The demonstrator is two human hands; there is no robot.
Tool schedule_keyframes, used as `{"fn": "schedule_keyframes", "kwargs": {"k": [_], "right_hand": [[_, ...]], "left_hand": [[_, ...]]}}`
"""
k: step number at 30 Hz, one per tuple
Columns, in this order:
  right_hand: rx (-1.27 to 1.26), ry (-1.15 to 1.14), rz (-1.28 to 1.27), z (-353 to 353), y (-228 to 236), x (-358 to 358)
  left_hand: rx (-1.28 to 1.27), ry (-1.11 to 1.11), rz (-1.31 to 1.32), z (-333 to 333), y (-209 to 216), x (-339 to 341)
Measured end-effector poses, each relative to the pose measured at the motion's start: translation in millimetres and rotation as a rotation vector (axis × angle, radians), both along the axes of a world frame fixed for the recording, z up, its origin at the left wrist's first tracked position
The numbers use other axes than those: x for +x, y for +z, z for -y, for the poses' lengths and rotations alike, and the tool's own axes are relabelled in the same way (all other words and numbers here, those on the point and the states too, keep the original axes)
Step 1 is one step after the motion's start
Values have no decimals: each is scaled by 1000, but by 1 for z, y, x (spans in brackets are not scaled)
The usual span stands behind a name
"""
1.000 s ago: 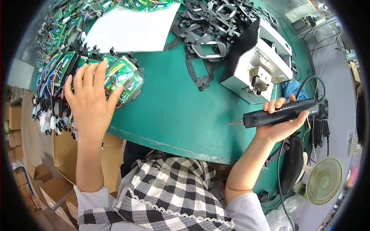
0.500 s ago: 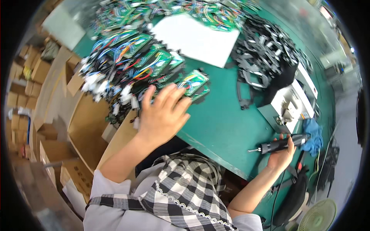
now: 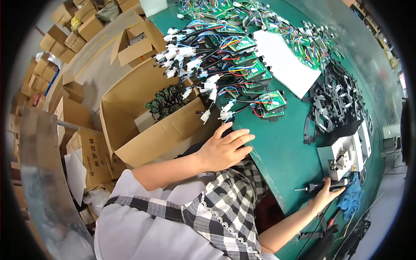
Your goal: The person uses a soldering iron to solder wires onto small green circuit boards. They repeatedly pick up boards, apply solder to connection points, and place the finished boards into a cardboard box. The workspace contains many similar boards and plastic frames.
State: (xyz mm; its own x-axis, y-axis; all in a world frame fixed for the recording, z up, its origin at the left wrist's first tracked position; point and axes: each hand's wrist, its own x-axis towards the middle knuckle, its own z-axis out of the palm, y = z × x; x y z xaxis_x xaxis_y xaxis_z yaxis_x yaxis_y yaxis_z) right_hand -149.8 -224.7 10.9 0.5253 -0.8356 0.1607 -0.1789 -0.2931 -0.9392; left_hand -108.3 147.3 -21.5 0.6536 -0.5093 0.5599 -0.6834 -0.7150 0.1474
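My right hand (image 3: 323, 197) holds a black electric screwdriver (image 3: 313, 187) low over the right side of the green table, with its bit pointing left. My left hand (image 3: 227, 149) is at the table's near edge, fingers spread and nothing in them. Just beyond it lies a small stack of green circuit boards (image 3: 273, 100) in black holders, their wires ending in white connectors (image 3: 227, 110) towards the left. Further off, more wired boards (image 3: 255, 69) overlap in a row. A white box-shaped fixture (image 3: 342, 154) with a metal clamp stands above the screwdriver.
A white sheet (image 3: 286, 60) lies between loose wired boards (image 3: 303, 47) and a heap of black plastic frames (image 3: 342, 95). A blue cloth (image 3: 350, 201) is beside the screwdriver. Left of the table, an open carton (image 3: 151, 143) contains wired boards; other cartons (image 3: 89, 28) are stacked behind.
The view has swung left, showing more of the open carton. My left hand has drawn back from the small stack of boards to the table edge. The screwdriver stays in my right hand.
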Motion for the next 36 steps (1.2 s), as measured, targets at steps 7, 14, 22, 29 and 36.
{"fn": "schedule_keyframes", "kwargs": {"k": [7, 14, 22, 29, 36], "right_hand": [[-371, 113, -205, 4, 2, -9], [-539, -201, 101, -52, 37, -5], [349, 808, 386, -204, 26, 22], [1112, 1249, -165, -246, -26, 7], [1414, 1064, 225, -279, 19, 66]], "left_hand": [[45, 22, -87, 4, 5, -8], [-6, 162, -85, -4, 19, -2], [267, 385, -311, 1, 48, 79], [-76, 339, -537, -12, 50, 77], [-159, 92, -299, -41, 99, 52]]}}
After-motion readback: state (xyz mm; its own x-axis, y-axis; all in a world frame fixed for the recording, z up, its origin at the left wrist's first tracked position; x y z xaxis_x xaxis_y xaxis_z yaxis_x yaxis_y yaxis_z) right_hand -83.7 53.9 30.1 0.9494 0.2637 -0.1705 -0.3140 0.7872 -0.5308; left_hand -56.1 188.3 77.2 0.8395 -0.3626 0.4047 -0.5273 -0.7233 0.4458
